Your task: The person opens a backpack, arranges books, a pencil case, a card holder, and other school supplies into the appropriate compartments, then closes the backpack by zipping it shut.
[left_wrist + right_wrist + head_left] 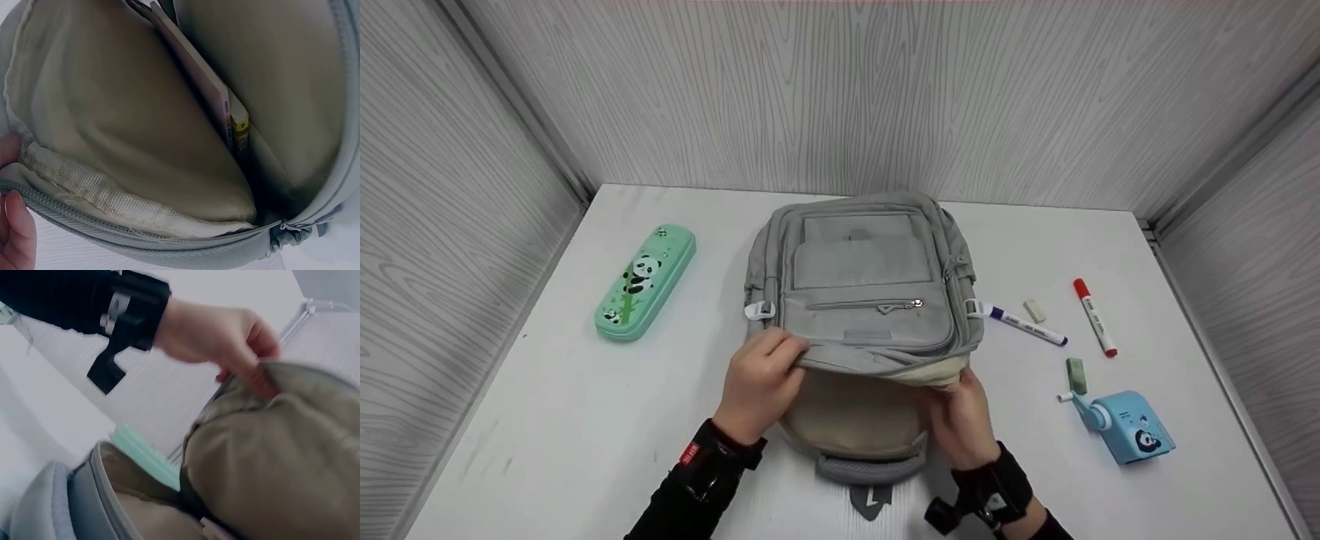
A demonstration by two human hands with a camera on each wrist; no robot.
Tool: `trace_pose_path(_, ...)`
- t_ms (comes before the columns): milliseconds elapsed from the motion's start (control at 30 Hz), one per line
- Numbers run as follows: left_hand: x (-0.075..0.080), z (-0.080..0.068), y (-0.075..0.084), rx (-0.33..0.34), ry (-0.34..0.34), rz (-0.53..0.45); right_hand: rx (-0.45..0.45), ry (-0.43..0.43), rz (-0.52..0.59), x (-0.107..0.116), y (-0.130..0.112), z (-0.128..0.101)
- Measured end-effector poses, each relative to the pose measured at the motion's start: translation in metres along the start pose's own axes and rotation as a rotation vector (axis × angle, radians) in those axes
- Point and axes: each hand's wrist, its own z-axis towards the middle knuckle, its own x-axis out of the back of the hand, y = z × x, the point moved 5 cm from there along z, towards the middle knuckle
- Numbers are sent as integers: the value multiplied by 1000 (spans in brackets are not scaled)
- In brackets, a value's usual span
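Note:
A grey backpack (862,262) lies on the table, its main compartment unzipped and its front panel lifted at the end near the person. The left hand (761,382) grips the left part of the panel's edge. At the right part of that edge, the right hand (964,420) holds the fabric, some of its fingers hidden by the panel. Beige lining (129,112) shows inside. Deep in the compartment stand a thin book (197,73) and a narrow item with a yellow-marked end (241,124).
A mint-green panda pencil case (645,281) lies to the left. On the right are a blue marker (1027,325), a red marker (1095,316), a pale eraser (1034,310), a green eraser (1076,375) and a blue crank pencil sharpener (1132,427). Panels enclose the table's back and sides.

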Motion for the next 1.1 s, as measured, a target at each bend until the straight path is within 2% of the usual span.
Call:
trace_pose_path(67, 0, -3, 1, -3, -2, -7, -37, 53, -71, 7, -7, -8)
trace_pose_path(167, 0, -11, 2, -9, -16, -7, -20, 141, -224, 20, -16, -17)
trace_pose_path(233, -1, -19, 4, -16, -23, -4, 59, 209, -361, 27, -23, -20)
trace_pose_path(300, -3, -29, 7, -24, -33, 1, 194, 234, -533, 31, -29, -23)
trace_pose_path(400, -8, -49, 10, -36, -57, 15, 498, 143, -856, 26, -33, -27)
trace_pose_path(467, -12, -63, 12, -38, -87, 27, 695, 15, -1043, 19, -28, -31)
trace_pose_path(533, -16, -77, 13, -44, -125, 39, 841, -129, -1211, 12, -19, -35)
trace_pose_path(567, -18, -83, 13, -42, -146, 40, 879, -191, -1288, 9, -13, -37)
trace_pose_path(667, -21, -96, 12, -31, -213, 16, 875, -329, -1484, 5, 4, -39)
trace_pose_path(733, -20, -100, 10, -13, -265, -15, 844, -372, -1582, 5, 11, -41)
trace_pose_path(833, -16, -99, 6, 28, -352, -79, 797, -389, -1643, 8, 14, -41)
trace_pose_path(967, -7, -85, -5, 118, -442, -142, 762, -396, -1649, 10, 14, -41)
trace_pose_path(1100, 0, -60, -35, 272, -452, -77, 744, -408, -1655, 11, 14, -41)
